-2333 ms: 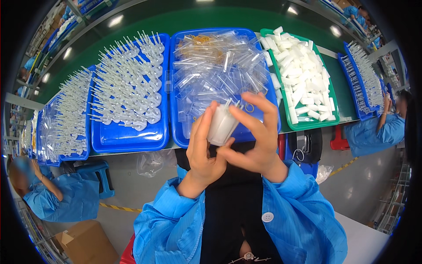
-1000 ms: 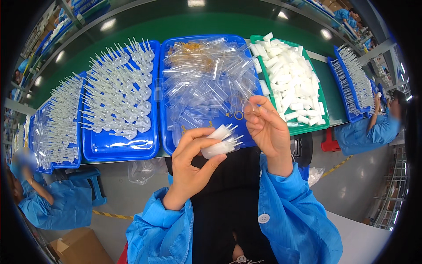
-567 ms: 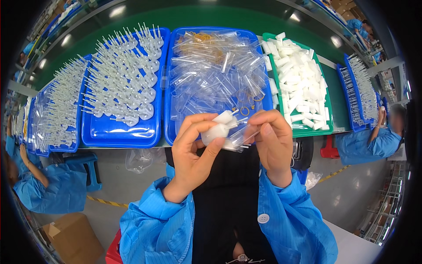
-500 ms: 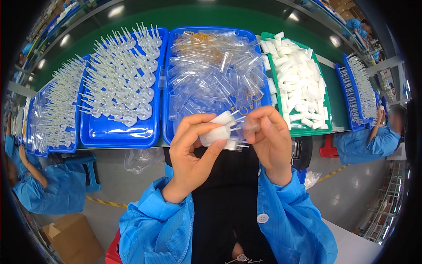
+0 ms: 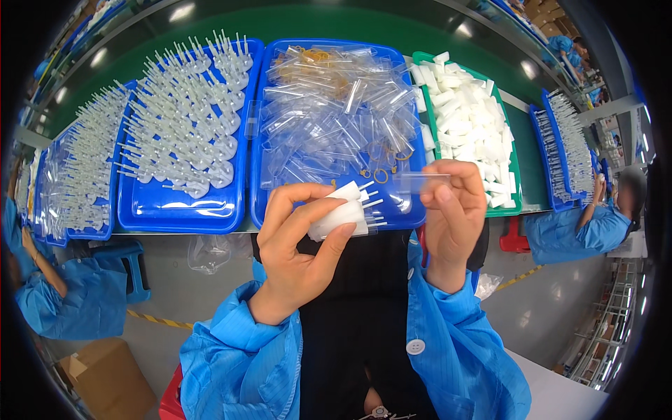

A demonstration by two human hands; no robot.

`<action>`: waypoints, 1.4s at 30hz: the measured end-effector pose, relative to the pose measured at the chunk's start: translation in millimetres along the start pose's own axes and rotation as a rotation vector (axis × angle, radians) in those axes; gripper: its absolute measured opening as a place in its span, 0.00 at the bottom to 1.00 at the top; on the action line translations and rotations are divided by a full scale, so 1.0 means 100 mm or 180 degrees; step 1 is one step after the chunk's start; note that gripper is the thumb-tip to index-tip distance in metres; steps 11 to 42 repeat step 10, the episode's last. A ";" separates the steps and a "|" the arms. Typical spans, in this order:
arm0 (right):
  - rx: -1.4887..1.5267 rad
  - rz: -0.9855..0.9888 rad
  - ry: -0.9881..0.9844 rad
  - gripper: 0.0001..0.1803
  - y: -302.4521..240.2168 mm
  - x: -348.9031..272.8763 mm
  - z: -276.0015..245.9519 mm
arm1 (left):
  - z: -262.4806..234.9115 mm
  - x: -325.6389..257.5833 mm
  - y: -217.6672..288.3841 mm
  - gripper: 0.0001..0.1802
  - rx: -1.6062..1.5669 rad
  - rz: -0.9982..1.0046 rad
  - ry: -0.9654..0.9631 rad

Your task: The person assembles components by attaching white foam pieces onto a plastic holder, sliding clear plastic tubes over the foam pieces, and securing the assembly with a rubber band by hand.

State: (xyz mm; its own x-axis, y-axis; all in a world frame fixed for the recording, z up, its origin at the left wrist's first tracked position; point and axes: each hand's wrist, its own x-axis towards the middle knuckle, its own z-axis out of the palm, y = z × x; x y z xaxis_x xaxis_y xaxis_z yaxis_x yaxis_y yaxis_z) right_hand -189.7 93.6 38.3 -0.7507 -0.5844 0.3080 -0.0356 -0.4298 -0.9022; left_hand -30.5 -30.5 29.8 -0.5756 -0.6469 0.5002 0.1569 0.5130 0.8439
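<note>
A bundle of white sponge-like blocks with thin white sticks (image 5: 339, 218) is gripped in my left hand (image 5: 294, 248), sticks pointing right. Clear film shows at the bundle's lower edge. To its right, apart from it, my right hand (image 5: 456, 213) pinches a clear plastic sleeve (image 5: 420, 183) between thumb and fingers. Both hands are above the near edge of the middle blue tray (image 5: 256, 199). That tray bears many loose clear sleeves (image 5: 315, 133), with yellowish rubber bands (image 5: 322, 66) at its back and a few near its front right.
Left, a blue tray (image 5: 182, 221) has rows of upright white sticks on clear rounded bases; a similar tray (image 5: 91, 231) lies beyond. Right stands a green tray (image 5: 516, 208) of white blocks (image 5: 472, 133). Co-workers in blue sit at far left (image 5: 77, 294) and far right (image 5: 581, 231).
My right hand has drawn back to the right from the stick ends, and the clear sleeve in it now shows lengthwise. My left hand still holds the bundle. The view has shifted slightly.
</note>
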 end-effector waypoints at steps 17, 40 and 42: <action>-0.0232 0.0047 -0.0528 0.13 -0.04 -0.10 0.09 | 0.01 0.00 -0.04 0.13 0.0021 0.0093 0.0018; -0.0232 0.0047 -0.0528 0.13 -0.04 -0.10 0.09 | 0.01 0.00 -0.04 0.13 0.0021 0.0093 0.0018; -0.0232 0.0047 -0.0528 0.13 -0.04 -0.10 0.09 | 0.01 0.00 -0.04 0.13 0.0021 0.0093 0.0018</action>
